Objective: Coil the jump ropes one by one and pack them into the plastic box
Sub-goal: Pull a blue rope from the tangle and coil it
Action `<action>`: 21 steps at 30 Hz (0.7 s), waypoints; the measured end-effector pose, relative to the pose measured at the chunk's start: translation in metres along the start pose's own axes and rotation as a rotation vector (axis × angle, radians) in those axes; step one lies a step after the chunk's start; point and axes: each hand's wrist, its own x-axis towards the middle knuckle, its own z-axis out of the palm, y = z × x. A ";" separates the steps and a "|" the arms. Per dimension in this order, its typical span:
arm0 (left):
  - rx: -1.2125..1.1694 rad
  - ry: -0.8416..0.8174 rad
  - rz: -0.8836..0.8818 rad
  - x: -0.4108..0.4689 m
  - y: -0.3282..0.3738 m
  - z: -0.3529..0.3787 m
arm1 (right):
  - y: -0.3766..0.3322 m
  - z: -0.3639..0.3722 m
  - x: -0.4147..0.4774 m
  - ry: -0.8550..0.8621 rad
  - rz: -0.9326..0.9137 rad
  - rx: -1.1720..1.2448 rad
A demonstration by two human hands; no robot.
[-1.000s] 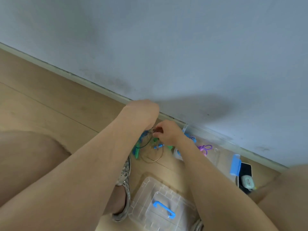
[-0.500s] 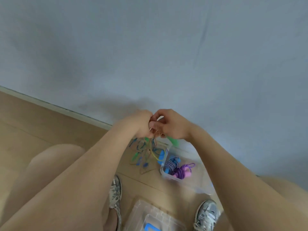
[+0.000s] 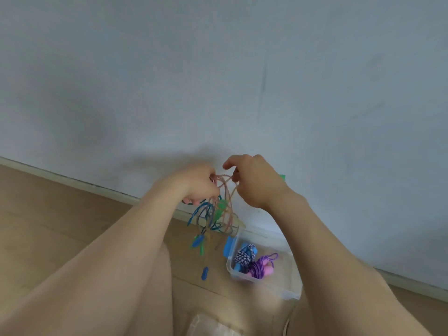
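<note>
Both hands are raised in front of the wall, holding a tangle of thin jump ropes [image 3: 219,212]. My left hand [image 3: 198,184] grips the bundle at its top, and blue and green strands and handles dangle below it. My right hand [image 3: 252,180] pinches a pale pinkish loop beside it; a green handle [image 3: 281,177] peeks out behind its wrist. Below on the floor stands the clear plastic box [image 3: 264,284] with a blue clip. Inside it lie a blue-and-white coiled rope [image 3: 243,257] and a purple coiled rope [image 3: 263,266].
A pale wall fills the upper view, meeting the wooden floor [image 3: 60,214] at a white skirting board. The clear box lid [image 3: 213,327] lies at the bottom edge. My knees and forearms fill the lower part of the view.
Both hands have lifted the tangled ropes off the floor to wall height, and the view has tilted up. My right hand has drawn a pale loop away from my left.
</note>
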 end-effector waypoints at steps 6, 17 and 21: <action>-0.183 0.105 0.060 -0.005 -0.010 -0.005 | 0.011 -0.021 -0.012 0.322 0.072 0.153; -0.424 0.181 0.077 -0.012 0.000 0.001 | 0.008 -0.002 -0.023 -0.020 0.088 0.105; -0.496 0.207 0.105 -0.020 0.002 -0.003 | 0.001 0.005 -0.024 -0.146 0.141 0.300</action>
